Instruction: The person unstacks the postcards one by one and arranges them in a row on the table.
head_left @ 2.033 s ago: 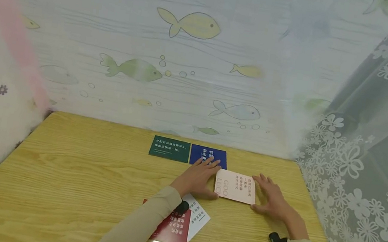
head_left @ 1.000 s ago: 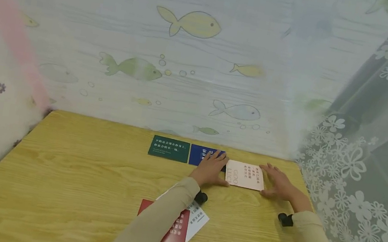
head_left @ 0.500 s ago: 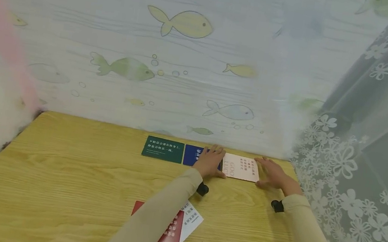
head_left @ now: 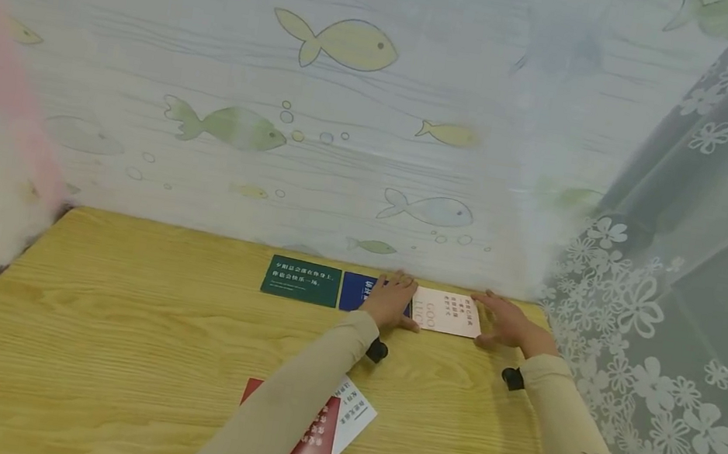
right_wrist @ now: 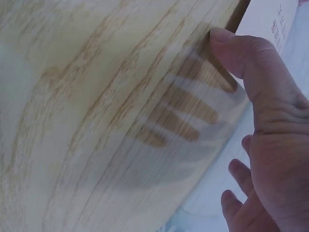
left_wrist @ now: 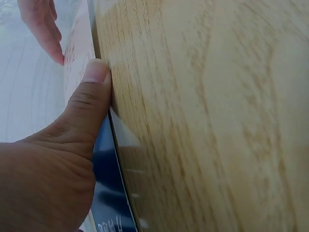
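At a wood table (head_left: 108,330), a left hand (head_left: 391,302) lies spread over the blue card (head_left: 354,293), thumb at the neighboring card's near edge; a right hand (head_left: 506,323), also loosely spread, frames the end farthest from the blue card. That neighbor, the pink card (head_left: 450,314), sits just right of the blue card (the seam is hidden). Too hard a right-hand push could overlap them; a dragging left thumb could skew both.
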Demonstrator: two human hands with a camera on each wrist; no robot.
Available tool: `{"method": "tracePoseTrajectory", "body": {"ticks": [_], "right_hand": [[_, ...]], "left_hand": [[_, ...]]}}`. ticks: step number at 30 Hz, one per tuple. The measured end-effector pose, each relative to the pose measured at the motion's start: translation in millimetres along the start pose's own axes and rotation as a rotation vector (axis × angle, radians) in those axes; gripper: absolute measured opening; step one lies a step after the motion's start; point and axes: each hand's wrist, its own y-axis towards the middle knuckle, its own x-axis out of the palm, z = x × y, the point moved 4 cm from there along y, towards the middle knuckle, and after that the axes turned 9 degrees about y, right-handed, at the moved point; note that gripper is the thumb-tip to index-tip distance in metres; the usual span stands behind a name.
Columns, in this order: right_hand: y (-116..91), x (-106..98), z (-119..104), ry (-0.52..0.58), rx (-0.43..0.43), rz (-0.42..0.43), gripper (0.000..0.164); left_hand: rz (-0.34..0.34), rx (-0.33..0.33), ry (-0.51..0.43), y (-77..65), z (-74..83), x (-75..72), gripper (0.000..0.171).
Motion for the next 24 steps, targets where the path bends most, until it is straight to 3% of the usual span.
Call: {"method": "tracePoseTrajectory", "body": {"ticks": [10, 19, 24], "right_hand": [[1.7, 1.2, 1.7, 0.011, 0.058, -0.048, 0.091], [2.7, 2.5, 0.1, 0.101, 0.141, -0.1, 0.091], [-0.1, 2.5, -2.6, 0.095, 0.131, -0.092, 0.089]], "left_hand": [[-0.026, -0.009, -0.014, -2.2, 0.5, -1.1, 0.095], [-0.039, -0.008, 0.007, -2.2, -0.2, 2.3, 0.096], [-0.038, -0.017, 0.025, -1.7, 1.6, 4.6, 0.094]]}}
